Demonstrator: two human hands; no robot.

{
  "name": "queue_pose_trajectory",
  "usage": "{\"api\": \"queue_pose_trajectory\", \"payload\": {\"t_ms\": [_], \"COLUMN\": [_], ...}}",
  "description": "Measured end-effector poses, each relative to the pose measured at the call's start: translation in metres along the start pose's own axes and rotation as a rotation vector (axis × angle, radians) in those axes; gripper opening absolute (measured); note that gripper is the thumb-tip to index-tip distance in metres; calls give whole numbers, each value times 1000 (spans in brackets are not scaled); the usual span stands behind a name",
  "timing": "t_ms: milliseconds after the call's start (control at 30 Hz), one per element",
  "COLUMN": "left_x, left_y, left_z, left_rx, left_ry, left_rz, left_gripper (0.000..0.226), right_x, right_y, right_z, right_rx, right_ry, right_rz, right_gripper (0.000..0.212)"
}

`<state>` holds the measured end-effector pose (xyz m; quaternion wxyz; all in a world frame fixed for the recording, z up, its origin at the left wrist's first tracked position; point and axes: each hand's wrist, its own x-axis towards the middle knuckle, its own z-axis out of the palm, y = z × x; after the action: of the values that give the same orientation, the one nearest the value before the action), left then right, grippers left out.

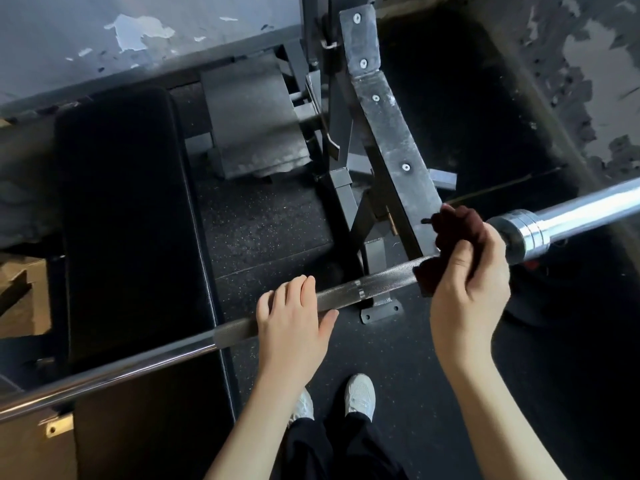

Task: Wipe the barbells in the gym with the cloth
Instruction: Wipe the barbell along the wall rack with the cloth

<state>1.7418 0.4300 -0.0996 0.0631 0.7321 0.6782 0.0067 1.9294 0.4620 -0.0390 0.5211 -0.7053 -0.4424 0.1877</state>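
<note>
A long steel barbell (381, 283) runs from the lower left to the upper right across the view, with a knurled dark middle and a shiny sleeve (568, 216) at the right. My left hand (294, 317) rests over the knurled shaft, fingers laid across the top and thumb below it. My right hand (467, 282) grips a dark red cloth (453, 223) wrapped round the bar just inside the collar. The bar under the cloth is hidden.
A black padded bench (128, 216) lies under the bar at the left. The grey metal rack frame (391, 133) with bolted uprights stands behind the bar. Black rubber flooring (398, 358) spreads below; my white shoes (360, 396) stand on it. A worn wall (104, 36) stands behind.
</note>
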Motion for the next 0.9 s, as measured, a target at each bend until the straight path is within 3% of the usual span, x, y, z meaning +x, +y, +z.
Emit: {"api": "queue_pose_trajectory", "payload": {"t_ms": [67,100,167,267,367,467,667,833,900], "left_x": [5,7,13,22,34,38,40,47,52], "left_y": [0,-1,-5,-11,-14,-13,-10,-10,-12], "left_z": [-3,-4,-4,-9,-12,-10,-5,-5,-6], "left_rx": [-6,-15,-29,-47,-87,-89,-119,-108,-102], "left_ry": [-40,-57,-75,-133,-242,-177,-100,-94,-105], "left_rz": [-10,-8,4,40,61,41,-36,-41,-52], "left_gripper": [61,63,64,71,82,69,51,49,49], "right_x": [-8,-13,-33,-26,10,3,-14,18,1], "right_y": [4,9,24,42,54,41,32,40,30], "right_z": [8,16,32,38,28,46,47,52,66], "right_rx": [-9,-143,-515,-613,-670,-703,-671,-815,-798], "right_ry": [-152,-279,-461,-584,-479,-311,-621,-361,-366], "right_rz": [-40,-72,-246,-500,-388,-161,-449,-121,-126], "right_gripper": [36,31,29,28,28,32,31,35,34]}}
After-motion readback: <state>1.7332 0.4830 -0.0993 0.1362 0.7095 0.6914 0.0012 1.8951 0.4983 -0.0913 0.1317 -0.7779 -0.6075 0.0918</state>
